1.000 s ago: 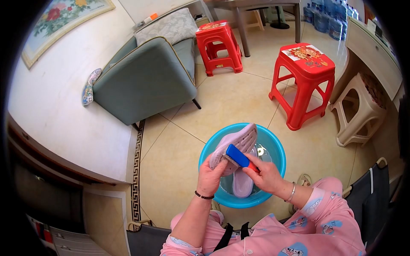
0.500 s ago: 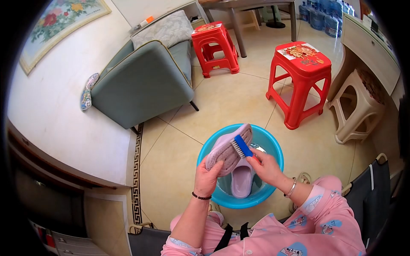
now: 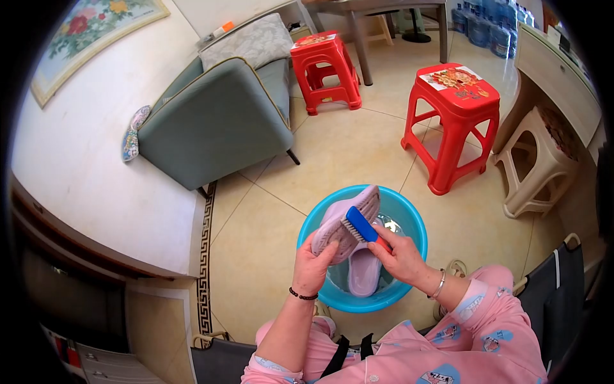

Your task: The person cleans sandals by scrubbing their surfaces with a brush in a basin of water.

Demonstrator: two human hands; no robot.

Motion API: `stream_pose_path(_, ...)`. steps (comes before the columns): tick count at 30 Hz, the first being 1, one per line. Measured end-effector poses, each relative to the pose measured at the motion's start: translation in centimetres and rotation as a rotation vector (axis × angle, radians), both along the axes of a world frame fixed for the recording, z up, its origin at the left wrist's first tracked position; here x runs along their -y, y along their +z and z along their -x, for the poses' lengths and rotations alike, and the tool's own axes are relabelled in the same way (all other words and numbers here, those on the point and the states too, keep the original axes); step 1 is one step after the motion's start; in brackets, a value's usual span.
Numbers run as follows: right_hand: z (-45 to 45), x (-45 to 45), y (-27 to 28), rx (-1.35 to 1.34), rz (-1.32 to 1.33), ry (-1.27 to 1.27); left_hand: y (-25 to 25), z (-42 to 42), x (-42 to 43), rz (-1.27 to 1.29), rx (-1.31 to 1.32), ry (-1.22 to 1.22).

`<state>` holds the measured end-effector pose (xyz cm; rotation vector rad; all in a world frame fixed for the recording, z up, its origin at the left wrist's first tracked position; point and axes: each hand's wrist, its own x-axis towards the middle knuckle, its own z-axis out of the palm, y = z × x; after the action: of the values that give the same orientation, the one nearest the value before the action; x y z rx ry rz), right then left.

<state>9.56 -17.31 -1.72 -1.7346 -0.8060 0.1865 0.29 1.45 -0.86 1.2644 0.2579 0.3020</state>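
Note:
My left hand [image 3: 313,265] grips a pale purple slipper [image 3: 331,221] near one end, with its ridged sole tilted toward me and to the right. Wrapped round the red handle of a blue-headed scrub brush [image 3: 362,224] is my right hand [image 3: 400,257]. The brush's pale bristles face left and rest against the slipper's sole. Both are held over a round blue basin [image 3: 419,256] on the floor. A second purple slipper [image 3: 364,276] sits inside the basin, partly hidden behind the first slipper and the brush. Some water shows around it.
Two red plastic stools [image 3: 457,89] stand beyond the basin, and a beige stool [image 3: 543,160] is under a desk at right. A grey-green armchair [image 3: 214,121] is at left. Blue water bottles [image 3: 489,32] are at the back. A dark folding chair [image 3: 556,307] is beside me.
My right hand has shifted the brush slightly toward me and to the left along the sole. The slipper in my left hand has turned slightly; the slipper in the basin has stayed put.

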Motion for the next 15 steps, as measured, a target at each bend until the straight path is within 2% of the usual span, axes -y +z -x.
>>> stream_pose_path(6, 0.5, 0.1, 1.0, -0.008, 0.071, 0.065, -0.2, 0.1, 0.1, -0.027, -0.011, -0.008)
stream_pose_path(9, 0.0, -0.3, 0.5, -0.038, -0.019, -0.042, 0.1, 0.2, 0.2, -0.026, -0.010, -0.004)
stream_pose_path(11, -0.7, -0.1, 0.4, -0.111, 0.107, -0.082, 0.4, 0.2, 0.3, -0.033, -0.010, -0.006)
stream_pose_path(15, -1.0, 0.2, 0.5, -0.146, 0.149, -0.105, 0.2, 0.2, 0.2, -0.041, 0.003, -0.008)
